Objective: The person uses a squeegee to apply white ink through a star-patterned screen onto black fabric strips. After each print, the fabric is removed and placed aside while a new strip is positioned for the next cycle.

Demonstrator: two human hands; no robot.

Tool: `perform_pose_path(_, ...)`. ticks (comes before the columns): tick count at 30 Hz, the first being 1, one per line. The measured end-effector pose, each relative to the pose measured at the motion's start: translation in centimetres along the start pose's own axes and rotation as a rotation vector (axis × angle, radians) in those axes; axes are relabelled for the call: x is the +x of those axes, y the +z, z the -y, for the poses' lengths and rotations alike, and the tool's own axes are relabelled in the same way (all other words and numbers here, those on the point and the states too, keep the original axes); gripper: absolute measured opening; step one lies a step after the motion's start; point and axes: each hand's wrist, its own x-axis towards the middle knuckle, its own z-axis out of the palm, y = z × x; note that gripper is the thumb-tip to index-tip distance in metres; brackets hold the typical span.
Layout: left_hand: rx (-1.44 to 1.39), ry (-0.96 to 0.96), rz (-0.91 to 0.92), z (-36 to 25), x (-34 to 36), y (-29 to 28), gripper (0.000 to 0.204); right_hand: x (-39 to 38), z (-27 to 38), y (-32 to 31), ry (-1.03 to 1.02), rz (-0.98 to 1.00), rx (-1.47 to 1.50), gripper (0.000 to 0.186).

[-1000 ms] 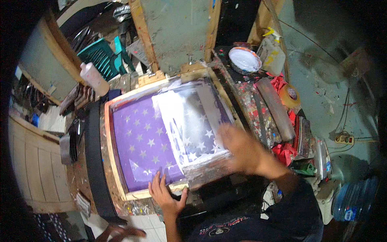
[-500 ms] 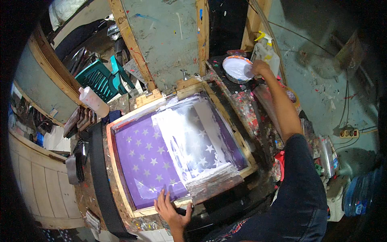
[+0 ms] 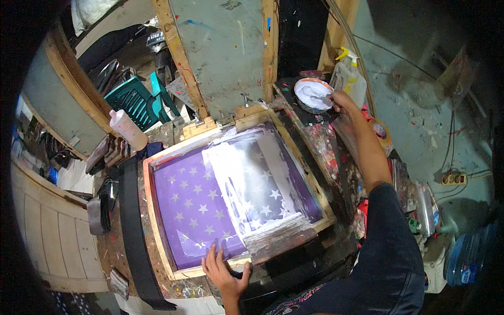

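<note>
A wooden-framed printing screen (image 3: 152, 220) lies on the bench, its purple mesh patterned with stars. White ink (image 3: 236, 178) is smeared thickly over the right part of the mesh. My left hand (image 3: 224, 275) rests on the near frame edge, fingers spread, fingertips reaching the mesh. A wide ink-stained squeegee (image 3: 281, 239) leans at the screen's near right side, touched by neither hand. At the far right, my right hand (image 3: 342, 103) is closed at the rim of a round bowl (image 3: 313, 110) of white ink. A greyish shape in the ink leads toward its fingers; what they grip is too small to name.
Hinge clamps (image 3: 199, 127) hold the screen's far edge. A pinkish bottle (image 3: 128, 130) stands at the far left, and a spray bottle (image 3: 349, 79) behind the bowl. A black strip (image 3: 134, 231) runs along the bench's left side. A green chair (image 3: 131, 102) stands beyond.
My right hand has moved slightly down, staying at the bowl, and the ink's surface looks more stirred. The whole view has shifted a little. My left hand stays on the frame.
</note>
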Motion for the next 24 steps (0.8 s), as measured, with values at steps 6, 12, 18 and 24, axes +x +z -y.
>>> perform_pose_path(6,0.010,0.021,-0.025,0.3,-0.1,0.4,0.078,-1.8,-1.6,-2.2,0.081,0.100,0.429,0.027)
perform_pose_path(12,-0.025,0.028,-0.049,0.2,-0.1,0.4,0.079,-4.4,1.3,-2.1,-0.067,0.050,0.334,0.030)
perform_pose_path(18,-0.037,0.013,-0.041,0.5,-0.2,0.6,0.078,-10.0,6.3,4.4,-0.258,0.135,0.153,0.036)
perform_pose_path(24,-0.047,-0.010,-0.028,0.6,-0.1,0.7,0.079,-16.7,6.8,16.4,-0.842,0.008,-0.297,0.026)
